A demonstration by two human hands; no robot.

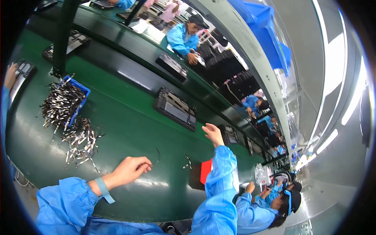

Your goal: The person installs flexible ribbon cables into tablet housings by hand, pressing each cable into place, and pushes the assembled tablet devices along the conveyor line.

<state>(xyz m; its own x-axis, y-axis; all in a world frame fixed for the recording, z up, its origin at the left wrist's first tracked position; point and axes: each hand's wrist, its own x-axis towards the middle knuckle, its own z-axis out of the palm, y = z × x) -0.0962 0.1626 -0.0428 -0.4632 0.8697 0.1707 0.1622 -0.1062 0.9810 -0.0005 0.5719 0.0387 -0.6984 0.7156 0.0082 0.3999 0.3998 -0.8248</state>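
Note:
My left hand point(133, 169) is over the green table, thumb and fingers pinched on a thin dark cable point(158, 156) whose free end curves upward. Farther right, my right hand point(214, 134) is stretched forward with fingers loosely apart and nothing in them. It is beside the near right end of a black tray point(176, 109) that holds a flat grey device part. To the left, a blue bin point(84, 91) is heaped with small silver and black flex cables point(62, 102). More loose cables point(81, 143) spill onto the table in front of it.
A red box point(206, 171) stands beside my right forearm. A small cable piece point(188, 160) lies between my hands. More black trays point(171, 67) line the conveyor, with one point(229, 134) beyond my right hand. Co-workers point(182, 39) sit across the line and to my right point(258, 211). A dark post point(62, 39) rises behind the bin.

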